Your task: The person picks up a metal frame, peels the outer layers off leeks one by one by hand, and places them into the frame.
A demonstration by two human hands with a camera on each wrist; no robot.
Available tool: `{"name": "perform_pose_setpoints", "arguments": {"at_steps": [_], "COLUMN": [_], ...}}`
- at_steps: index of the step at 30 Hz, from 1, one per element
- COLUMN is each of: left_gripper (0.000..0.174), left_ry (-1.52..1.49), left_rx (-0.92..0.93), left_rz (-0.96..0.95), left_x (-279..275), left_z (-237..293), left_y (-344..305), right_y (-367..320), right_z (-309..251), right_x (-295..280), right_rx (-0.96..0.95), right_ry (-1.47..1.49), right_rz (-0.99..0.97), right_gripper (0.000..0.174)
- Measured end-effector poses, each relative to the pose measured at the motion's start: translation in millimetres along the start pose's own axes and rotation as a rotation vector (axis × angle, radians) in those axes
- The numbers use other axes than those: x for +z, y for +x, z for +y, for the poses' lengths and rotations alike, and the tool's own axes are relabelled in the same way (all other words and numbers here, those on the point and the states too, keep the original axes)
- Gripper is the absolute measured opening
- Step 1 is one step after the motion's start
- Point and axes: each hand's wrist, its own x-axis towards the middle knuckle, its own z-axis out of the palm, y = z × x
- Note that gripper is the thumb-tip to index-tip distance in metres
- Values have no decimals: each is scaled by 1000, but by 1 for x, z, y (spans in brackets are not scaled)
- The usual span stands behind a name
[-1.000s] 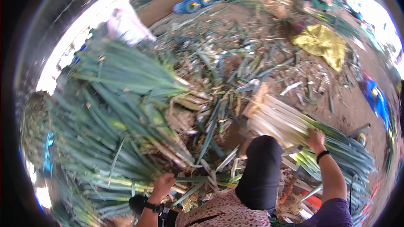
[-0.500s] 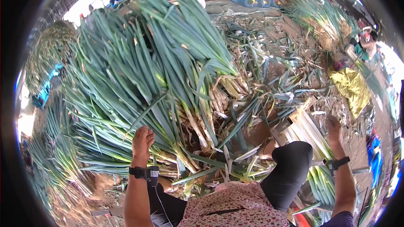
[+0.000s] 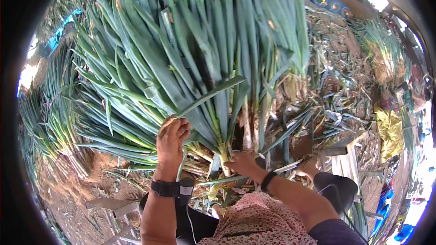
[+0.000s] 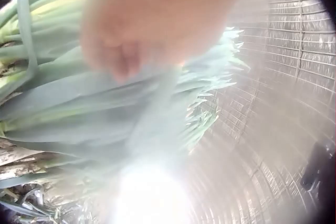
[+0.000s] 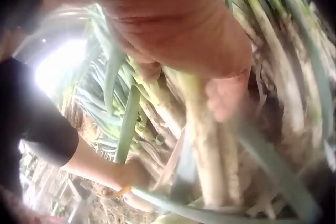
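Note:
My left hand (image 3: 171, 139) is raised over the green leaves of the leek pile (image 3: 177, 68), its fingers loosely bent; a long leaf (image 3: 213, 94) lies beside its fingertips. Whether it touches that leaf is hard to tell. The left wrist view shows the same hand (image 4: 157, 19) blurred above leaves. Low on a leek's stalk (image 3: 223, 154), near the root end, my right hand (image 3: 245, 164) grips from the right. In the right wrist view, thumb and fingers of this hand (image 5: 178, 29) lie on either side of a pale stalk (image 5: 202, 140).
Trimmed white stalks (image 3: 347, 165) lie at the right, by the person's knee. A metal stool (image 3: 111, 205) stands at lower left. Leaf scraps (image 3: 334, 104) litter the ground, with a yellow sheet (image 3: 389, 134) at far right. Another leek bundle (image 3: 66, 140) lies at far left.
The head view has turned left towards the pile. My right hand has left the white stalks at the right, crossed to the pile and taken hold of a leek. My left hand stays near the leaves.

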Motion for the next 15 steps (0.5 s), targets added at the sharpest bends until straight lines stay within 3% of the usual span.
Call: {"name": "perform_pose_setpoints", "arguments": {"at_steps": [1,2,5,6,9,11,15], "left_gripper": [20,21,21,20,23,26,32], "left_ry": [5,44,-4,56,114,171,58], "left_rx": [-12,-4,-65,-76,-137,-192,-54], "left_rz": [-11,-61,-89,-80,-174,-271,-377], "left_x": [1,0,0,0,8,18,40], "left_z": [0,-1,-9,-12,-21,-27,-34], "left_y": [1,4,9,12,16,17,13], "right_y": [6,13,39,36,26,6,5], "right_z": [-13,-30,-36,-29,-8,-39,-19], "right_x": [26,31,37,32,13,-51,-76], "right_rx": [24,86,395,341,208,216,64], "right_ry": [101,196,337,349,404,546,722], "right_rz": [197,271,264,211,350,309,456], "right_gripper": [60,67,57,52,47,46,48]}}
